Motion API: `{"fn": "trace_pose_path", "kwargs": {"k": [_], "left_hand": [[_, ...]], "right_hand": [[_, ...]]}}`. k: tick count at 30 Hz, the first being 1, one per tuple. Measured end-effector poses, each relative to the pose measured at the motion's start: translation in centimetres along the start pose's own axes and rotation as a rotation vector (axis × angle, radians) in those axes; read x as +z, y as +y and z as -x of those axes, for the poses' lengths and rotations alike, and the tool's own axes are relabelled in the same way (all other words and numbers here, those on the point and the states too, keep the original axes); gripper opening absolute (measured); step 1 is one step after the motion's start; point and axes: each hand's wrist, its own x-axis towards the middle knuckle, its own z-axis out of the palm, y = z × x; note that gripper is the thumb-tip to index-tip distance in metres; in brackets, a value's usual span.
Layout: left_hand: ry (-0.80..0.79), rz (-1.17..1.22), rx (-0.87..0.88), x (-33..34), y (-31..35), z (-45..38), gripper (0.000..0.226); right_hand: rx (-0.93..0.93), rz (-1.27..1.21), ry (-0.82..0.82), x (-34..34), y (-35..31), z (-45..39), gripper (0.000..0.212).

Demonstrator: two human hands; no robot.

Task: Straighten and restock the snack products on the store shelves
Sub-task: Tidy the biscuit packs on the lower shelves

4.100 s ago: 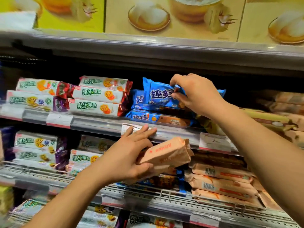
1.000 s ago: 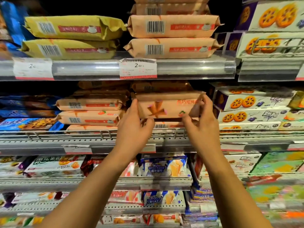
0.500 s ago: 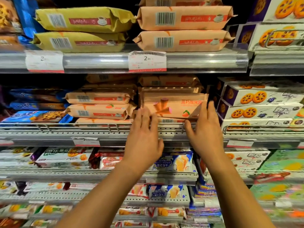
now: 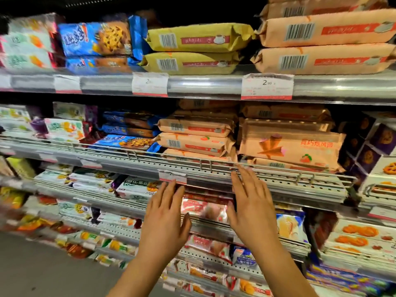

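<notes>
Hovering left hand (image 4: 166, 219), right hand (image 4: 251, 209) | both grips released, fingers straight | below wire shelf rail (image 4: 205, 162) edge, holding nothing

Both forearms come up from the bottom edge of the frame and lean a little toward each other. The left hand (image 4: 165, 219) is in the lower middle, its back toward the camera, with the fingers straight and a little spread, pointing up. The right hand (image 4: 251, 205) is just to the right of it and slightly higher, also with straight fingers pointing up. Both hands hold nothing, and they are apart from each other.
</notes>
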Motion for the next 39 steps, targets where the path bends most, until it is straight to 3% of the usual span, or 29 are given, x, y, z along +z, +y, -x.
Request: {"fn": "trace_pose_path", "kwargs": {"k": [6, 13, 18, 25, 30, 39], "left_hand": [[0.038, -0.023, -0.177, -1.1, -6.4, 0.7, 0.072], [0.060, -0.031, -0.257, -1.9, -12.9, 1.6, 0.073], [0.099, -0.068, -0.206, -2.6, -17.4, -1.6, 0.080], [0.037, -0.123, -0.156, -1.5, -24.3, -6.1, 0.118], [0.013, -0.132, -0.167, -1.1, -28.8, -7.3, 0.114], [0.001, -0.114, -0.004, -2.8, -33.3, -8.3, 0.102]], "right_hand": [[0.044, 0.078, 0.002, -0.2, -0.5, -0.4, 0.057], [0.059, 0.095, 0.006, -0.6, -0.6, -0.6, 0.052], [0.068, 0.091, -0.005, -0.5, -0.7, -0.6, 0.051], [0.090, 0.094, 0.008, -0.3, -1.1, -0.3, 0.057], [0.138, 0.089, 0.027, 0.0, -1.9, -0.8, 0.062], [0.335, 0.161, 0.048, 0.0, -7.6, -2.7, 0.050]]}}
